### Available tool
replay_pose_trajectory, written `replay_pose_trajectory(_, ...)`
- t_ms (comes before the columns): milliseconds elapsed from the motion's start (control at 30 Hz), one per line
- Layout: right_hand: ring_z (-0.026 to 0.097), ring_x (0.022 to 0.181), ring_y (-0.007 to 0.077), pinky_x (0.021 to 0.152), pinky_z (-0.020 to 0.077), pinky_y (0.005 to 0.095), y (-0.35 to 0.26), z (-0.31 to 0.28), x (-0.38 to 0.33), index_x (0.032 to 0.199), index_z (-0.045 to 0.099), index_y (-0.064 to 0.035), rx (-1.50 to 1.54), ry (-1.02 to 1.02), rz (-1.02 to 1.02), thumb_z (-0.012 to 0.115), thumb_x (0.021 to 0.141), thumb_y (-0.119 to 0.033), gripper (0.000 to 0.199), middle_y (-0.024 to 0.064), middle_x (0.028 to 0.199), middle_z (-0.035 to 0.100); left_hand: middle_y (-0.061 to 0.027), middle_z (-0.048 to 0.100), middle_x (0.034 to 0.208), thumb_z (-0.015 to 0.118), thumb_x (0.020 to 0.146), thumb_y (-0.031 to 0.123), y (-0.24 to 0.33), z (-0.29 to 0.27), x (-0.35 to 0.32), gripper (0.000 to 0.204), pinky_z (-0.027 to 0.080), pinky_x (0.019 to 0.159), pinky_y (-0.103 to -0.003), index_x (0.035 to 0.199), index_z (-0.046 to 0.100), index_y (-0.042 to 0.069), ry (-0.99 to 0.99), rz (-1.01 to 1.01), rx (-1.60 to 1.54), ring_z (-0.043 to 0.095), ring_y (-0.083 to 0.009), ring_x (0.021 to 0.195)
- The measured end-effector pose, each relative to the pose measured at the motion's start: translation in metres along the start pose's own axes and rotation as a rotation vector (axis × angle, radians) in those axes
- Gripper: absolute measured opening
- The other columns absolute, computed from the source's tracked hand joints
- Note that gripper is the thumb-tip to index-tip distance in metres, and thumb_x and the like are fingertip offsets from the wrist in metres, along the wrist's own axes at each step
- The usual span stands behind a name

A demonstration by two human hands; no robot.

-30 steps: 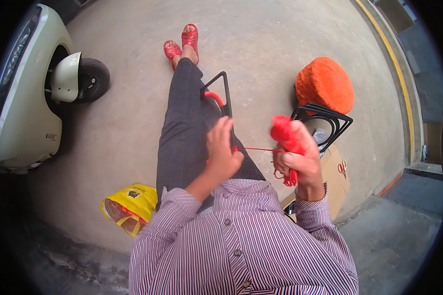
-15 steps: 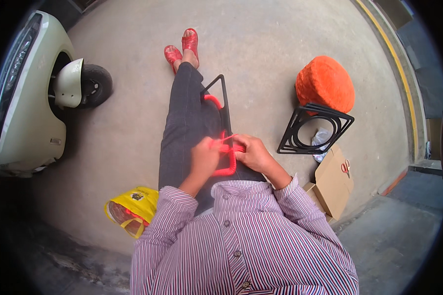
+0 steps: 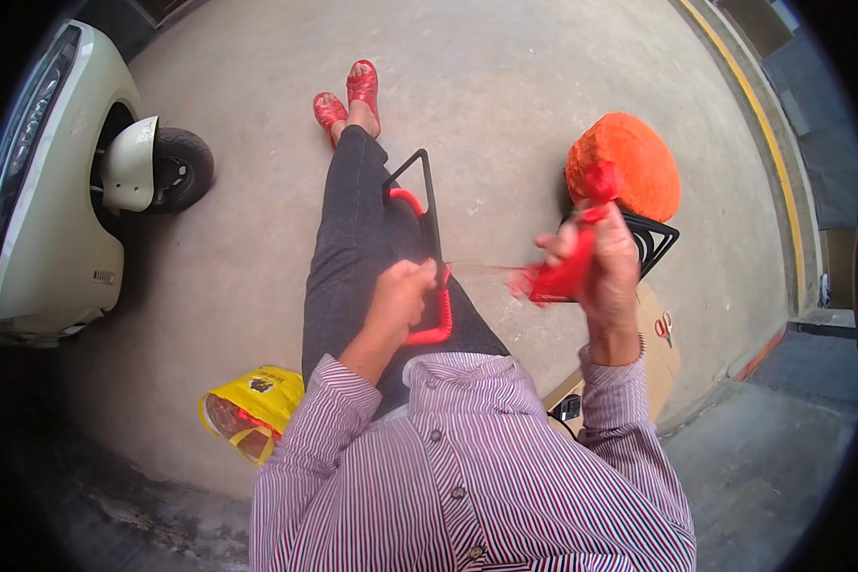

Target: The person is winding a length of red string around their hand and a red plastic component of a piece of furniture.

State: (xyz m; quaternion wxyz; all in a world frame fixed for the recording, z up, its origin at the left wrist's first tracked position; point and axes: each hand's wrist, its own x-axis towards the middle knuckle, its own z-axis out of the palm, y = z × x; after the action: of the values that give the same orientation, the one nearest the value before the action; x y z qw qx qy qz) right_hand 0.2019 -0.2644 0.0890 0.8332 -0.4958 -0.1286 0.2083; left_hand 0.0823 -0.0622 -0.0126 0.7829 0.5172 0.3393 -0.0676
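A black square-cornered metal frame rests across my lap, with red cord wound closely around its near corner and along part of one side. My left hand is closed at the frame's near side, by the end of the winding; its fingertips are partly hidden. Out to the right, my right hand is raised and blurred, closed around a bundle of red cord. A thin strand runs taut from the winding to that bundle.
An orange plush round stool top stands at the right, with black metal frames beside it. Red-handled scissors lie on cardboard. A yellow bag sits at lower left. A pale vehicle with a wheel is further left.
My right hand has swung away from the frame, out to the right and up, drawing the red strand straight. My left hand has stayed at the frame.
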Motion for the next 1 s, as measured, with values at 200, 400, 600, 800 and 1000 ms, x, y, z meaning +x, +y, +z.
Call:
replay_pose_trajectory(200,0.045,0.044,0.0101,0.046,0.0408,0.0261,-0.056,-0.005,-0.047,0.119,0.045,0.0046,-0.103,-0.09,-0.043,0.05,0.097,-0.035,0.046,0.0031,0.063,0.049,-0.0155,0.061,0.067,0.045,0.094,0.019,-0.008,0.01,0.009,0.017,0.028,0.03,-0.022,0.093,0.049,0.002,0.017,-0.174,-0.14,0.04,-0.0092,0.034)
replay_pose_trajectory(400,0.053,0.061,0.0055,0.053,0.0433,0.0201,-0.037,-0.069,-0.035,0.112,0.054,-0.0023,-0.239,0.276,0.0,0.053,0.098,-0.026,0.028,0.0021,0.085,0.058,-0.0138,0.061,0.066,0.051,0.087,0.016,-0.016,0.002,0.006,0.013,0.034,0.037,-0.028,0.089,0.053,0.003,-0.087,-0.166,-0.198,0.045,-0.0138,0.04)
replay_pose_trajectory(600,0.061,0.077,0.0103,0.067,0.0518,0.0264,0.051,-0.037,-0.045,0.105,0.058,-0.0034,0.122,0.055,0.358,0.057,0.095,-0.032,0.03,0.0024,0.093,0.061,-0.0076,0.063,0.088,0.066,0.082,0.013,0.005,0.026,-0.034,0.018,0.045,0.063,-0.026,0.093,0.061,0.0,0.112,0.864,0.747,0.056,-0.0132,0.069)
replay_pose_trajectory(800,0.058,0.072,0.01,0.069,0.0479,0.0244,0.081,0.018,-0.048,0.103,0.062,-0.0004,0.202,-0.031,0.647,0.056,0.095,-0.037,0.038,0.0037,0.082,0.063,-0.0087,0.064,0.103,0.057,0.094,0.011,0.029,0.025,-0.052,0.026,0.05,0.088,-0.031,0.118,0.057,0.001,-0.229,0.272,-0.206,0.063,-0.0166,0.091)
replay_pose_trajectory(1000,0.056,0.065,0.0112,0.066,0.0475,0.0249,0.09,-0.038,0.008,0.097,0.066,0.0014,-0.237,-0.203,0.534,0.066,0.086,-0.022,0.025,0.0076,0.075,0.063,-0.005,0.051,0.102,0.058,0.077,-0.006,0.044,-0.038,-0.027,0.027,0.045,0.083,-0.026,0.099,0.069,0.005,-0.023,0.709,0.623,0.054,-0.0159,0.096)
